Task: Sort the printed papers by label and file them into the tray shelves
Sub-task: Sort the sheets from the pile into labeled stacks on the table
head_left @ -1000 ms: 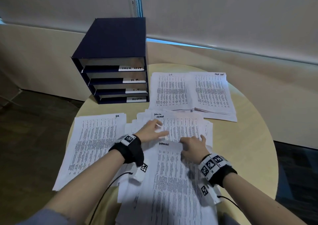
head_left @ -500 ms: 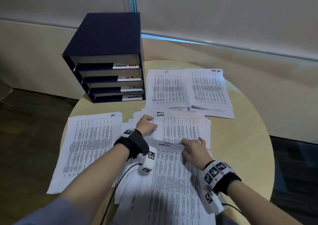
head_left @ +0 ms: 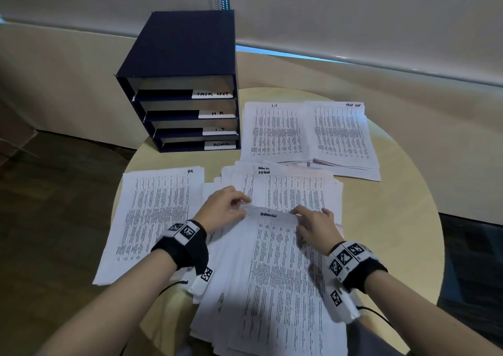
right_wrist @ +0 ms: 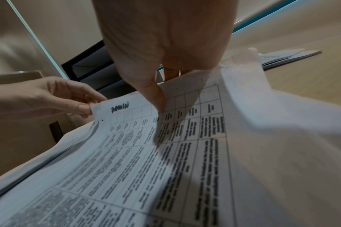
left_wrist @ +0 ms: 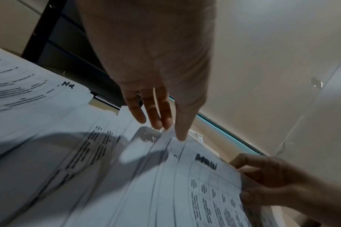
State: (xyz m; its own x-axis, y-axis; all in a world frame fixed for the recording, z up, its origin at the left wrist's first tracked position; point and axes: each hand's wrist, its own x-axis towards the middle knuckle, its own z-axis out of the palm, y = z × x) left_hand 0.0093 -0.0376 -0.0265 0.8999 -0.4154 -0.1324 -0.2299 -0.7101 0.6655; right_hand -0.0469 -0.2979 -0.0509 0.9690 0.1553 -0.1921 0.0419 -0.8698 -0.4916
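The main risk is that more than one page comes up: the ADMIN sheet [head_left: 275, 235] tops a loose, fanned unsorted stack [head_left: 272, 301] near the front of the round worktop [head_left: 394, 219], and pages below could cling to it or slide off the edge. A hard pull on two corners could also crease or tear it. The left hand [head_left: 223, 208] pinches the sheet's far left corner between thumb and fingertips; the right hand [head_left: 315, 226] pinches the top edge further right, thumb on the print. Both grips are closed on that sheet, wrists low, forearms reaching in from the near side. The ADMIN pile [head_left: 294, 189] lies just beyond, the tray shelves [head_left: 185, 110] behind it
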